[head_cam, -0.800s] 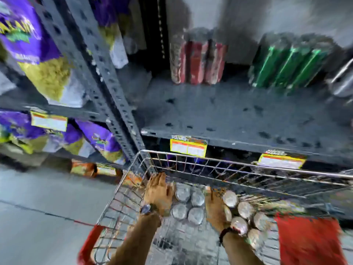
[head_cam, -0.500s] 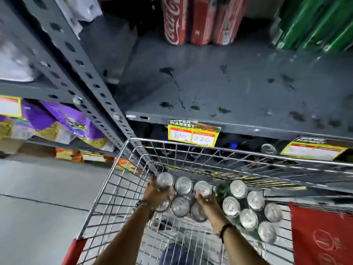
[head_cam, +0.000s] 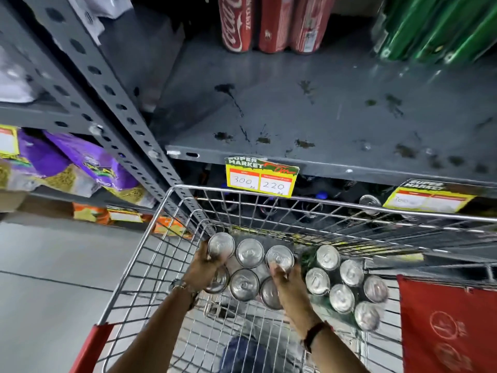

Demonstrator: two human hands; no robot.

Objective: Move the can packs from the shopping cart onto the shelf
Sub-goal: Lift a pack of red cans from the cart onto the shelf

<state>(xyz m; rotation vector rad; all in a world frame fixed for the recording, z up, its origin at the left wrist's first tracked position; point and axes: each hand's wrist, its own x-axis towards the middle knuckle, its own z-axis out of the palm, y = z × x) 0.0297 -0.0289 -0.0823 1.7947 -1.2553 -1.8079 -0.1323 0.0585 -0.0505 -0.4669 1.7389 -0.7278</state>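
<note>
The six-pack of cans (head_cam: 248, 270) has risen toward the shopping cart (head_cam: 309, 201) rim since a moment ago. Left hand (head_cam: 203, 270) and right hand (head_cam: 289, 288) each keep a grip clamped on its ends. The shelf (head_cam: 309, 109) above stands open for it.

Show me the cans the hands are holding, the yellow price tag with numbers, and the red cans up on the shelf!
held can pack (head_cam: 244, 284), head view, a can top.
yellow price tag (head_cam: 261, 178), head view, its middle.
red cans (head_cam: 274, 25), head view, middle can's side.

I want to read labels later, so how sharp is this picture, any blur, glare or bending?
Head view: the price tag reads sharply; the second can pack and red flap are motion-smeared; glare streaks the green packs; wide-angle bending slants the shelf post; both hands grip the held can pack.
</note>
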